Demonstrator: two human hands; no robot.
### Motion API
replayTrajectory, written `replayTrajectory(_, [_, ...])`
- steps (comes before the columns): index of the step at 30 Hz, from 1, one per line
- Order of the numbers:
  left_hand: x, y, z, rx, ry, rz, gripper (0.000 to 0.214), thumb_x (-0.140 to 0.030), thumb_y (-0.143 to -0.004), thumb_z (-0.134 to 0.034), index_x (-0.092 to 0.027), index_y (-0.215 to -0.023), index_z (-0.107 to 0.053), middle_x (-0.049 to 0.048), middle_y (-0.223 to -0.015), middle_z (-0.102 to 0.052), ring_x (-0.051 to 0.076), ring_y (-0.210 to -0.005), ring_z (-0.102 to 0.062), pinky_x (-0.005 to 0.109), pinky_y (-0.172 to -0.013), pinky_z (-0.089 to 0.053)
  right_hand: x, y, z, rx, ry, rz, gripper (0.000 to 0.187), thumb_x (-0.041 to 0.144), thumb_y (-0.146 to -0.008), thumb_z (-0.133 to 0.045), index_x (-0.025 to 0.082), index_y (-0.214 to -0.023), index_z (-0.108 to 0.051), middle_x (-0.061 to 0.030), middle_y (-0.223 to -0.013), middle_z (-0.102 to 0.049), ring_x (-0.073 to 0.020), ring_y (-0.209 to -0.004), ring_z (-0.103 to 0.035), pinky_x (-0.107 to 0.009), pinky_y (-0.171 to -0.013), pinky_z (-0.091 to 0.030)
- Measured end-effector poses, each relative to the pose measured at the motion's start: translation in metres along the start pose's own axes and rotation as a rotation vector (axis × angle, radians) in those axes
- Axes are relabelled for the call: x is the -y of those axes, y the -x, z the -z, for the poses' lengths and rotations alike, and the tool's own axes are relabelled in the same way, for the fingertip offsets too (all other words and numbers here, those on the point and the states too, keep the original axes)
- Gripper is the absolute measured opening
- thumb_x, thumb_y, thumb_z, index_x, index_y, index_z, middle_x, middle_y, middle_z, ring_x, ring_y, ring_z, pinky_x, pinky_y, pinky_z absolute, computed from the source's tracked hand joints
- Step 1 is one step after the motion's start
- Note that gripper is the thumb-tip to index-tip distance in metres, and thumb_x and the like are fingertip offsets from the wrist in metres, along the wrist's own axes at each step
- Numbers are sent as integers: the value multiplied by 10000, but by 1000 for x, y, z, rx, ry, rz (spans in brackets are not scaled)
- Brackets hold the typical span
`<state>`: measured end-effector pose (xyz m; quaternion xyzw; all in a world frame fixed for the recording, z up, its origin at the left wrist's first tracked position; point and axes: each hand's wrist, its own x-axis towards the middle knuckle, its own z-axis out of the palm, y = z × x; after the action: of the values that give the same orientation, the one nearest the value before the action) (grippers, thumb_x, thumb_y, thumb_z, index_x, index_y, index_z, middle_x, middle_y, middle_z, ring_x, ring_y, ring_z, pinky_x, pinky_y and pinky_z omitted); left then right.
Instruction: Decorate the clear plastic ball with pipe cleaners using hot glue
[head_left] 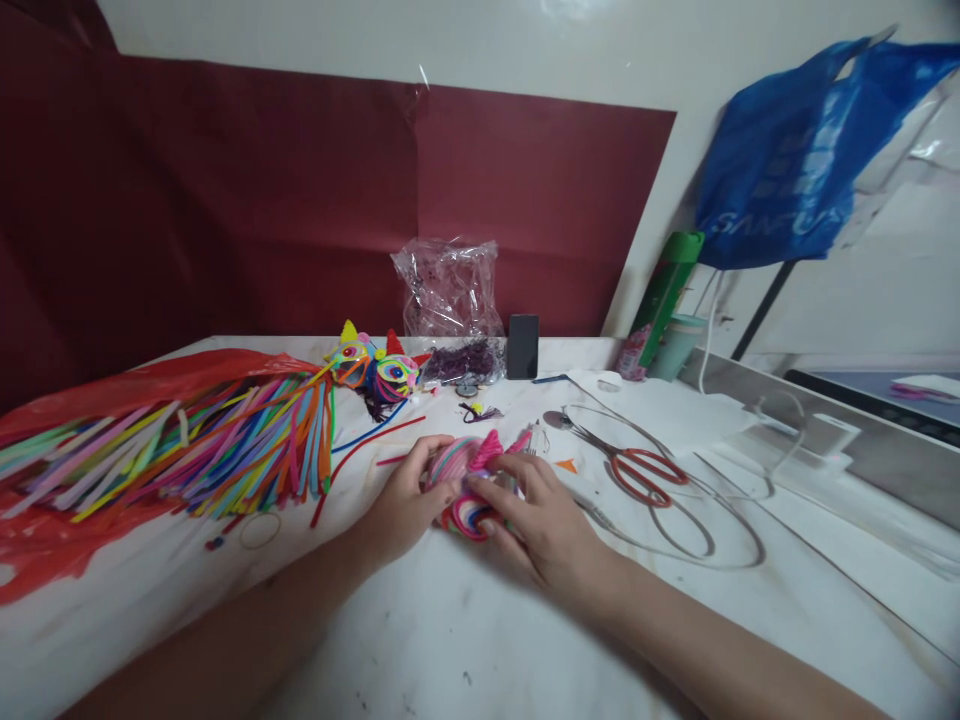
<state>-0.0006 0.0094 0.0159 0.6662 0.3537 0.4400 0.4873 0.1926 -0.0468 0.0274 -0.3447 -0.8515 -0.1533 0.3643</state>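
A round pipe-cleaner figure [454,461], wound in pink, teal, red and blue stripes with pink pieces on top, sits between my hands. From the left, my left hand [405,500] grips its side with curled fingers. The fingers of my right hand [544,505] close on the figure's right side and top, covering part of it. Past my hands stand two similar figures, one orange and yellow [349,362] and one with red points and a blue eye [395,376]. Loose red pipe cleaners [360,450] lie beside my left hand.
Many coloured pipe cleaners [247,440] spread over a red plastic bag [172,372] on the left. Red-handled scissors [646,478] and a looping cable [761,545] lie right. Behind are a clear bag [450,300], a phone [523,347] and a green can [667,280].
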Motion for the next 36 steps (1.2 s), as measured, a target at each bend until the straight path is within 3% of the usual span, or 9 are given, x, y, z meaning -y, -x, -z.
replayTrajectory(14, [3, 4, 1, -3, 26, -83, 440, -276, -804, -505, -196, -1236, -539, 82, -1291, -596, 270, -1228, -520, 397, -1037, -402, -2, 0, -3, 4, 59, 29, 298, 219, -940, -455, 145, -1180, -616, -178, -1089, -588, -275, -986, -543, -453, -785, -546])
replayTrajectory(22, [0, 3, -2, -23, 33, -55, 442, -285, -777, -551, -199, -1211, -542, 87, -1274, -600, 267, -1224, -520, 391, -1023, -412, -1, -1, -2, 33, 90, 23, 304, 216, -934, -470, 134, -1187, -616, -188, -1107, -584, -282, -989, -538, -453, -790, -541])
replayTrajectory(29, [-1, 3, -5, -61, 7, 5, 483, -182, -709, -562, -216, -1190, -530, 64, -1190, -620, 229, -1108, -571, 349, -933, -458, 0, -1, -2, 48, 112, 57, 302, 216, -928, -484, 127, -1182, -623, -188, -1108, -587, -290, -1012, -527, -441, -791, -537])
replayTrajectory(33, [1, 1, -2, -9, 90, -17, 421, -274, -775, -550, -204, -1190, -549, 76, -1220, -618, 244, -1157, -549, 361, -970, -430, 0, -1, -2, 44, 109, 33, 312, 222, -931, -477, 137, -1202, -606, -184, -1107, -590, -285, -1004, -537, -461, -798, -537])
replayTrajectory(36, [-1, 0, -2, -125, 70, -58, 325, -354, -803, -549, -189, -1077, -606, 79, -1154, -646, 243, -1099, -573, 352, -942, -432, -1, -2, -2, 37, 113, 15, 311, 219, -932, -471, 125, -1198, -602, -191, -1110, -592, -285, -1008, -543, -462, -806, -542])
